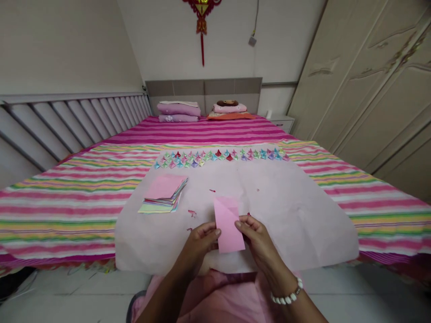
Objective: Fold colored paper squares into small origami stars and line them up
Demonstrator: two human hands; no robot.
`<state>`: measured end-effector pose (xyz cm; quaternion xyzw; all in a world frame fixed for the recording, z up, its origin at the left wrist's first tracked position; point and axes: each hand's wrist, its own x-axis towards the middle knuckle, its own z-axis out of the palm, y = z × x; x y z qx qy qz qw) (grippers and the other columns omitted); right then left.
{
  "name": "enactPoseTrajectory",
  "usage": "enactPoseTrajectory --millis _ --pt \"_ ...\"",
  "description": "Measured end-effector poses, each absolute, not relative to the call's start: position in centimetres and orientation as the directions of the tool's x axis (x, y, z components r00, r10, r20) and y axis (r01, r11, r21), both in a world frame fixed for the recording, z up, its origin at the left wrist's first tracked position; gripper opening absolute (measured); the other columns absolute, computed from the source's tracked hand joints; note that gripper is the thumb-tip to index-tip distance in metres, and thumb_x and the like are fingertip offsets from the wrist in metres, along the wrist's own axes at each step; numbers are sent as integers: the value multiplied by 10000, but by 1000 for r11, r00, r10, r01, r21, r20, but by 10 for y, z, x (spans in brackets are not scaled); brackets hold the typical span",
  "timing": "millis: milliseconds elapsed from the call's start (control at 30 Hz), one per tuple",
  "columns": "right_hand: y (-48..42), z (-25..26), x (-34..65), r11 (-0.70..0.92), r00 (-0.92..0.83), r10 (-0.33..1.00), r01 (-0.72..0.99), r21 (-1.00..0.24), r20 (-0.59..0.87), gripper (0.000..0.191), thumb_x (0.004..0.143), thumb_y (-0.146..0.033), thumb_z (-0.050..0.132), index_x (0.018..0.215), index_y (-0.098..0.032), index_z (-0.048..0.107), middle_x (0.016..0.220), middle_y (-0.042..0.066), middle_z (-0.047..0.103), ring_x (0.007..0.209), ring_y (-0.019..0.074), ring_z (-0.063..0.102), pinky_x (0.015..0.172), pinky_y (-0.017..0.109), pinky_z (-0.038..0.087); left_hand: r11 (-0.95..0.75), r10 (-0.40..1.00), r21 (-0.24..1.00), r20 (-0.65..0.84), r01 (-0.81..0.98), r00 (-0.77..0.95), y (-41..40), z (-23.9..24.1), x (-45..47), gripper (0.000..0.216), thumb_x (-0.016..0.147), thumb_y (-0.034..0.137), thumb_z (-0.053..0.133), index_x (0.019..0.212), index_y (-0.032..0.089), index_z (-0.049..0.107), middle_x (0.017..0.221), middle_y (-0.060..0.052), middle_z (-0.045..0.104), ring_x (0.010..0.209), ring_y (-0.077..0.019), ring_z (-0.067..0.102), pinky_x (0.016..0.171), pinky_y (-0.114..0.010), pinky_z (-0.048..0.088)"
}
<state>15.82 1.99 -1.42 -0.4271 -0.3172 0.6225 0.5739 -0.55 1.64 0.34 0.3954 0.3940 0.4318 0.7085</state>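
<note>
A folded pink paper [228, 224] stands between my two hands over a large white sheet [286, 206] spread on the bed. My left hand [201, 240] pinches the paper's left edge. My right hand [256, 237], with a white bead bracelet on its wrist, pinches the right edge. A stack of coloured square papers [164, 194] with a pink one on top lies to the left. Several small folded paper shapes [218, 156] in many colours lie in rows along the sheet's far edge.
The bed has a striped pink, green and yellow cover [74, 197]. Pillows [178, 111] lie at the headboard. A wardrobe [370, 89] stands on the right, a slatted panel [67, 125] on the left. Tiny red scraps [191, 212] dot the sheet.
</note>
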Motion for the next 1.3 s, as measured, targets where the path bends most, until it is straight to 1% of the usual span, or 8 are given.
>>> enactPoseTrajectory --millis 333,633,733,833,967,1100,1200,1300 --pt "18 -12 158 -140 -21 989 -467 -873 -147 375 625 -393 792 910 -176 682 731 35 678 681 175 598 656 292 459 236 946 942 -166 -239 279 18 -4 -9 329 686 326 726 969 159 701 859 -76 723 715 -160 622 657 -255 440" --pt "13 -13 158 -1 -56 998 -377 -926 21 734 637 -278 787 1304 -254 480 820 14 671 685 157 586 624 272 442 216 966 911 -149 -351 210 20 -3 -6 330 667 347 742 939 167 692 879 -76 722 738 -176 633 712 -288 456" --pt "13 -12 158 -6 -49 999 -379 -925 14 649 632 -262 787 1234 -253 545 757 -5 659 615 133 554 580 253 424 189 974 923 -132 -336 184 20 -5 -6 275 672 336 737 887 171 692 857 -60 719 731 -162 617 699 -267 439" --pt "14 -13 159 -10 -25 1000 -342 -940 -2 374 626 -292 789 973 -203 678 693 -3 641 520 97 480 491 224 376 173 978 942 -131 -287 161 21 -5 -7 246 671 337 735 834 157 692 824 -54 711 700 -140 587 659 -239 412" --pt "15 -15 162 23 45 999 -246 -969 12 210 638 -337 780 740 -186 677 559 -21 579 453 94 449 454 234 367 155 987 963 -143 -221 73 23 -2 -10 299 630 339 764 850 150 694 755 -25 673 671 -117 557 640 -224 402" --pt "11 -11 161 254 124 962 -86 -963 242 87 720 -288 716 764 -217 691 809 46 664 665 176 597 619 309 471 246 969 939 -244 -241 40 19 2 -12 409 594 349 789 937 151 686 752 -24 660 661 -125 567 618 -241 418" --pt "7 -9 159 450 112 881 105 -887 460 85 776 -186 636 779 -240 702 939 75 669 906 233 606 799 363 463 284 951 864 -198 -415 239 14 6 -11 516 581 304 809 1058 178 659 1015 -94 684 938 -222 608 794 -323 472" --pt "4 -9 156 533 50 831 215 -818 554 181 786 -118 584 819 -253 700 997 77 665 951 239 604 852 387 455 298 941 767 -136 -569 310 12 10 -7 569 646 334 772 1168 184 603 1172 -123 640 1090 -278 575 905 -403 469"
